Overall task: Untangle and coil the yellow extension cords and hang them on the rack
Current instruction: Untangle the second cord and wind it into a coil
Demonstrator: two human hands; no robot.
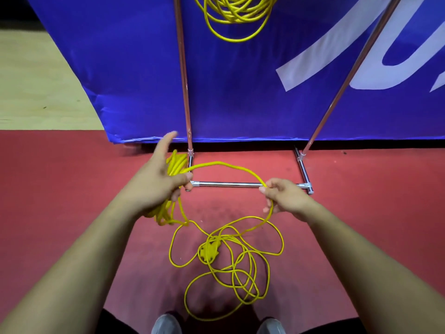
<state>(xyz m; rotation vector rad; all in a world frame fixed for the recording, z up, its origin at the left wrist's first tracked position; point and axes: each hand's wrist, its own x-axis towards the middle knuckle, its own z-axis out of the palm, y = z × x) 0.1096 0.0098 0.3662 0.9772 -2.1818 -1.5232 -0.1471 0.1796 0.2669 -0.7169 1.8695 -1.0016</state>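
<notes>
Cord [228, 261] down on the red floor [72, 201] in a loose yellow tangle, right in front of the feet, with one long strand going up to both hands.

Big blue banner [240, 92] behind, filling most of the top, bottom edge just above the floor, right side cut off by the frame. White letters on it, cut off too, not readable.

Lots of bare red floor to the left and right of the tangle. Strip of pale wood floor [36, 80] far left, past the banner's edge.

Rack [184, 80] in front of the banner: two thin shiny poles going up out of view, and a short bar [226, 184] low between them, near the floor. Top of the rack not in view.

Hung coil [236, 15] high up between the poles, only the lower loops showing, the top cut off.

Left hand [161, 179] gripping a bunch of cord loops, thumb clamped over them just beside the left end of the bar. Fingertips blurred, loops partly hidden behind the palm.

Right hand [281, 198] pinching the single strand between thumb and finger, over the right part of the bar. Open arc of strand between the two hands.

Yellow plug [208, 251] in the middle of the tangle, crossed by strands, shape hard to make out.

Grey shoes [166, 324] at the bottom edge, toes only.
</notes>
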